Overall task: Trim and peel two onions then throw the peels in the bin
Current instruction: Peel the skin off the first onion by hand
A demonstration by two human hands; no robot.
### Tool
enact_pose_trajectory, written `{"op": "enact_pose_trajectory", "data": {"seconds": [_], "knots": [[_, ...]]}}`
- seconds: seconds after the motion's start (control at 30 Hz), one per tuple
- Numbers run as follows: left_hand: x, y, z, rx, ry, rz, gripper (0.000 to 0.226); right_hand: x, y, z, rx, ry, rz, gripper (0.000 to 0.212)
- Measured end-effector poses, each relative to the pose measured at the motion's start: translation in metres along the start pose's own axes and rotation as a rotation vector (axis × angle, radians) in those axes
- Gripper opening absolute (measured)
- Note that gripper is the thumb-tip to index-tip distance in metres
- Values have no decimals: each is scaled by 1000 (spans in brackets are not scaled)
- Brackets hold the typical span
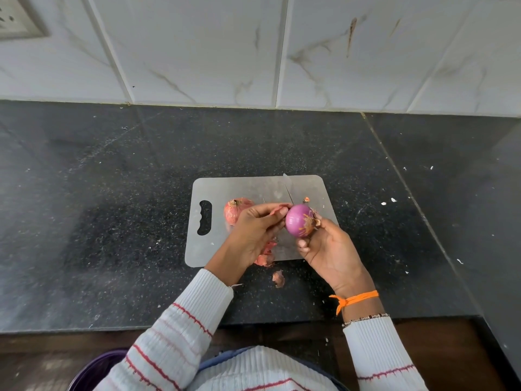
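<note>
A mostly peeled purple onion [298, 223] is held above the near right part of a grey cutting board [242, 190], which lies on a dark speckled counter [112, 193] below a white tiled wall [282, 52]. The onion is gripped by the right hand [329, 249], its fingers curled around the far side and the thumb set beneath; a tatter of brown skin [310, 223] is seen hanging at the onion's right end. A strip of peel [277, 210] is pinched by the left hand [253, 232], thumb and fingers closed together on it right beside the onion. A second onion [235, 211], unpeeled, rests on the board beside the handle slot and is partly hidden behind the left hand. A knife blade [288, 190] is laid on the board near its far edge. Loose peels [266, 256] are piled at the board's near edge, and one scrap [278, 278] is left on the counter just off it. A purple bin [95, 371] is glimpsed below the counter's front edge, at the left.
</note>
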State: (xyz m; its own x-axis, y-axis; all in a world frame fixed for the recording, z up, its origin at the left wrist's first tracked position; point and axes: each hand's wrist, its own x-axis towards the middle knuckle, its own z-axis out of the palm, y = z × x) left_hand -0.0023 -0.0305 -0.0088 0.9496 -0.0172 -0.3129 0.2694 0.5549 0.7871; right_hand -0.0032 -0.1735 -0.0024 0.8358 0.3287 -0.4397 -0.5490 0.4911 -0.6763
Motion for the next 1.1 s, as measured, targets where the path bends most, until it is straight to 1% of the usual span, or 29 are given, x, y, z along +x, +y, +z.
{"op": "enact_pose_trajectory", "data": {"seconds": [0.07,0.13,0.23,0.27,0.33,0.37,0.4,0.47,0.53,0.6,0.67,0.73,0.77,0.8,0.87,0.9,0.97,1.0,1.1], "knots": [[1,-2,-2,42,18,19,15,-1,0,1,6,-3,4,27],[1,-2,-1,148,39,73,15,0,1,0,4,-16,5,28],[3,-4,0,436,124,191,12,-1,2,-2,5,-31,-9,28],[4,-5,-1,498,156,225,14,-2,1,-3,32,-52,-16,29],[2,-6,-1,505,194,241,17,-4,-1,-3,72,-88,-41,35],[1,-5,-1,514,188,248,17,-4,-2,-3,55,-93,-55,36],[-1,-4,1,549,166,266,19,-4,-3,-2,14,-82,-69,33],[-5,-3,6,648,92,302,33,-1,0,-1,-77,-8,-94,23],[-10,0,10,719,64,300,51,3,5,-3,-143,81,-118,23],[-14,3,10,807,78,308,62,4,8,-5,-228,151,-140,26],[-16,5,8,812,68,312,60,2,8,-4,-332,200,-165,28],[-18,9,7,808,31,275,49,2,7,-4,-426,224,-215,28],[-18,11,5,825,-19,250,44,2,7,-4,-462,228,-240,26],[-17,11,4,856,-87,231,44,2,7,-4,-476,219,-260,22],[-16,9,2,930,-215,245,57,2,9,-3,-486,154,-296,19],[-15,7,2,956,-230,280,61,2,9,-2,-487,111,-309,19],[-14,3,2,963,-180,347,64,3,9,-2,-469,56,-337,23],[-14,2,2,951,-135,372,64,4,9,-2,-471,59,-358,23],[-13,3,1,910,-18,420,62,5,6,-4,-620,149,-474,26]]}}
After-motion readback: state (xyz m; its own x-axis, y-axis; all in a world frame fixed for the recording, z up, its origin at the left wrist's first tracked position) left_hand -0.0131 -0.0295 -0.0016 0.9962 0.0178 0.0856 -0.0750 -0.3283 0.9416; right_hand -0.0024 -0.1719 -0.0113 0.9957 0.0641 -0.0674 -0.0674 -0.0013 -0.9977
